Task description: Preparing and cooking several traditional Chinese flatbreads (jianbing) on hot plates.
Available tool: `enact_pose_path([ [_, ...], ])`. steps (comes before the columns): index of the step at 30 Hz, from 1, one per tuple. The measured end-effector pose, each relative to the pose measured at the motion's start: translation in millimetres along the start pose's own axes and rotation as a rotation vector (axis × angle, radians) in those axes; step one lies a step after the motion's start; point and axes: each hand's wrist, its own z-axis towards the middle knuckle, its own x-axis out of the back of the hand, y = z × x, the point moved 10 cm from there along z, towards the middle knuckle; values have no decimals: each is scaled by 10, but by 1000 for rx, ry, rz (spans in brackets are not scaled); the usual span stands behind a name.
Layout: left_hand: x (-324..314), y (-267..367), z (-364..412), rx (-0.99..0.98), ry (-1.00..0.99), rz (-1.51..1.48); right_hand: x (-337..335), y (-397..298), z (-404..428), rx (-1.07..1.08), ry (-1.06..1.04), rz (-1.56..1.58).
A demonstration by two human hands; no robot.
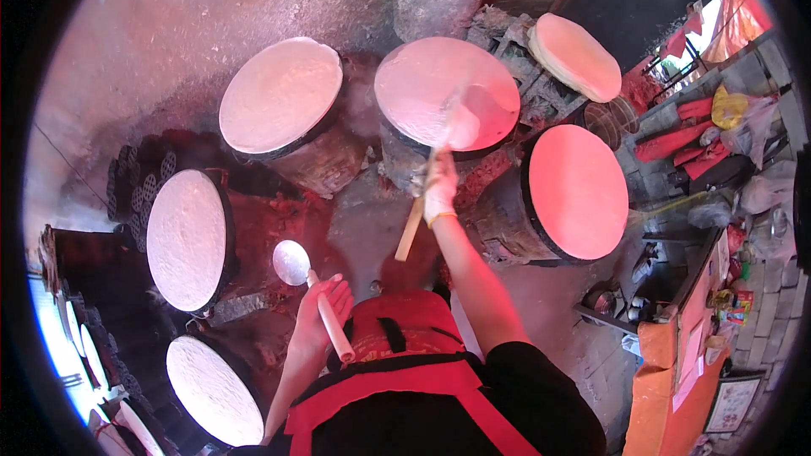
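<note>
My right hand [438, 187], in a pale glove, grips a wooden-handled tool [410, 228]. Its far end is blurred over the batter-covered round griddle [424, 82] straight ahead, where a smooth patch shows in the pale layer. On the left, my left hand [320, 309] holds a metal ladle [291, 263] by its pale handle, the bowl pointing away from me. Pale rounds cover the other griddles: one at far left [279, 98], one at left [187, 240], one at near left [214, 391] and one at right [578, 193].
A thick stack of pale round flatbreads [573, 57] stands beyond the right griddle. Honeycomb coal briquettes [142, 193] are piled by the left wall. An orange-sided table [656, 386] is at right, with bags and red cloths [671, 136] beyond. Drum stoves [507, 221] ring me.
</note>
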Motion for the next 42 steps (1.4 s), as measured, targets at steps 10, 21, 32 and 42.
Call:
enact_pose_path([
  [10, -723, -364, 223, 28, -75, -44, 1286, -524, 17, -232, -208, -127],
  [21, -1657, -757, 212, 28, -103, -122, 1637, -853, 444, -220, -276, -209],
  [32, -2021, -589, 319, 118, -327, -331, 995, -1175, 1273, 336, -241, -710],
  [42, -1996, -111, 201, -245, -225, 259, 778, -576, 860, 371, -115, -553],
])
